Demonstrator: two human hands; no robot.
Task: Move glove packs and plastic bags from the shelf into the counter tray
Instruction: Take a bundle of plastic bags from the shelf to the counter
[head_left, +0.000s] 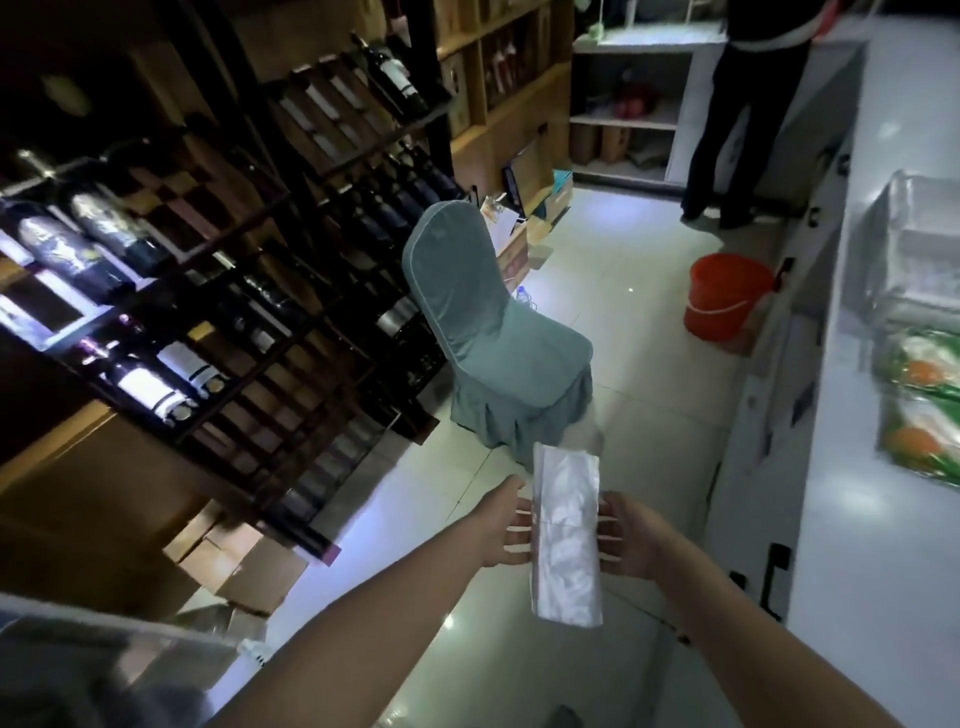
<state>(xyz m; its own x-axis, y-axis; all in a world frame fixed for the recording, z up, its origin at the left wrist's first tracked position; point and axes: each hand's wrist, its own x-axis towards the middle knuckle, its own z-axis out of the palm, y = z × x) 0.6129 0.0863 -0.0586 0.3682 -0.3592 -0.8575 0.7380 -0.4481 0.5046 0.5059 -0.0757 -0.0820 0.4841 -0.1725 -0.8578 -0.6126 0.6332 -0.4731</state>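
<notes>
Plastic bag pack (566, 535) hung mid-aisle btwn left hand (501, 530) & right hand (631, 540), both flat-fingered, pressing its sides w/o curling; slick film might slip out before reaching counter tray (883, 249).

Aisle: open tiled floor (639, 332) | obstacles: covered chair (498, 338) centre, orange bucket (727, 296) against counter (852, 467) front

A: What does the person wear on the arms?
B: Both forearms (363, 626) are bare, left hand (500, 531) and right hand (635, 543) too.
A: And the right wrist?
B: A small dark mark (682, 638) there, too blurred to name.
</notes>
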